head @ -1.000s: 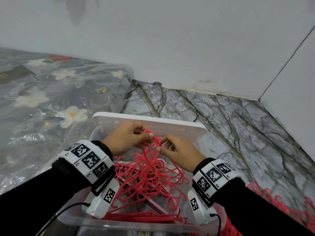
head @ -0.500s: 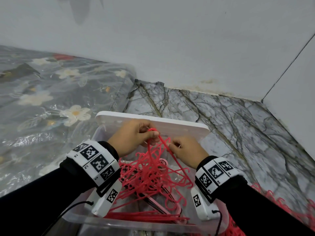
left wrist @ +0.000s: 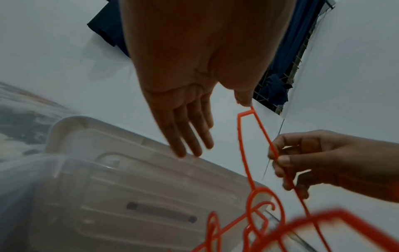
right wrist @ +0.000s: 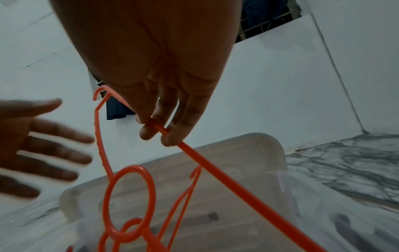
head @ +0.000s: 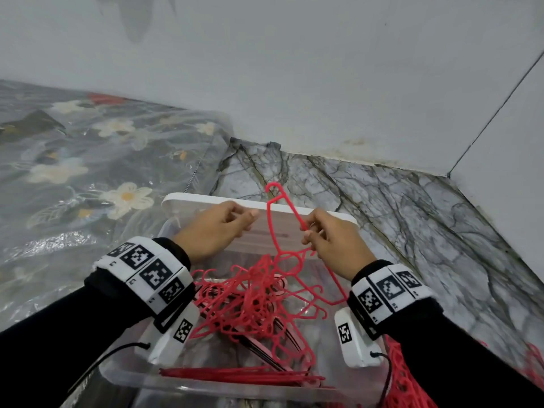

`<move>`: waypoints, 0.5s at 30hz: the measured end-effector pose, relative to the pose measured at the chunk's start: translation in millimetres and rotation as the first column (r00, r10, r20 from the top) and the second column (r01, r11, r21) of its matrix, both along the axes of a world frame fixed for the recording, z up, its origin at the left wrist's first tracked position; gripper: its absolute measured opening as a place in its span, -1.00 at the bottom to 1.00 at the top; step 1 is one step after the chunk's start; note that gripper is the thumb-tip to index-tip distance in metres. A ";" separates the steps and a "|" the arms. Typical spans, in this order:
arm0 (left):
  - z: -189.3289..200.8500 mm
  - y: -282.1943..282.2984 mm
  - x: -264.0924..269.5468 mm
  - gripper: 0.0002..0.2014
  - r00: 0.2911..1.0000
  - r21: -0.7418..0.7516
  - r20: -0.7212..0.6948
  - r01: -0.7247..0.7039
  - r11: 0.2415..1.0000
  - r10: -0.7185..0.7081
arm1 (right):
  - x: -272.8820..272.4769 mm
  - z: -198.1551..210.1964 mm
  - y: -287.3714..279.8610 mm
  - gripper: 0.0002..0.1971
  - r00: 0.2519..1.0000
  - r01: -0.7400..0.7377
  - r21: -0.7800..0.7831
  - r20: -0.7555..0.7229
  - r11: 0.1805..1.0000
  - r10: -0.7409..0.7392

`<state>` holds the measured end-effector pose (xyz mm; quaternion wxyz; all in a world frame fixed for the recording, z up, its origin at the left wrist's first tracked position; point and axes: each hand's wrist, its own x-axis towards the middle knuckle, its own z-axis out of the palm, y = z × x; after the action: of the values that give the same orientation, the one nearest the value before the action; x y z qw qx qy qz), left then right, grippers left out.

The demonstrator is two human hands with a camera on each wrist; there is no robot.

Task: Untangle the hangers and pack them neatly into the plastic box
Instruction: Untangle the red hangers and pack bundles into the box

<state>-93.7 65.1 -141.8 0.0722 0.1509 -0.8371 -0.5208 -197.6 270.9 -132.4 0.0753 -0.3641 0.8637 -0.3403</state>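
Red hanger (head: 284,231) pinched by right hand (head: 335,245), half out of tangle (head: 250,301). Left hand (head: 215,231) holds nothing, fingers loosely spread. Few lie flat in plastic box (head: 123,369); most still knotted.

One clear plastic box (head: 164,375), one white plastic lid (head: 206,201), two hands, and a tangle of red plastic hangers (head: 253,301) too knotted to count.

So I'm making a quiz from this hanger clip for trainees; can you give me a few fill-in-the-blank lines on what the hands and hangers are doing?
1. The lifted red hanger is pinched by the ____ hand.
2. The left hand holds ____.
3. The tangled hangers lie inside the clear plastic ____.
4. The box's white lid stands at its ____ side.

Missing words: right; nothing; box; far
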 end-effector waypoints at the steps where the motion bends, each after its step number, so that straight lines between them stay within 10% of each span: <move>1: -1.4 -3.0 2.4 -0.58 0.996 -0.071 0.081 0.050 0.996 -0.044 | -2.8 1.8 2.7 -0.87 1.000 0.021 -0.024 0.007 1.000 -0.021; 7: -4.7 7.4 16.1 -0.30 0.883 -0.164 0.397 0.335 0.928 -0.248 | -9.5 7.9 11.1 -0.75 0.994 0.059 -0.149 0.105 0.987 -0.044; 10: -7.1 11.8 17.6 -0.55 0.799 -0.023 0.505 0.391 0.920 -0.327 | -5.9 6.1 6.5 -0.79 0.996 0.013 -0.147 0.084 0.989 0.000; 15: -7.1 4.9 18.1 -0.87 0.810 -0.194 0.521 0.417 0.888 -0.267 | -7.0 0.9 8.1 -0.84 0.999 -0.025 -0.088 0.019 0.996 0.027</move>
<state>-75.5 70.0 -148.9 -0.2120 0.1075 -0.9106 -0.3381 -204.6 279.0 -131.5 0.0725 -0.3748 0.8423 -0.3805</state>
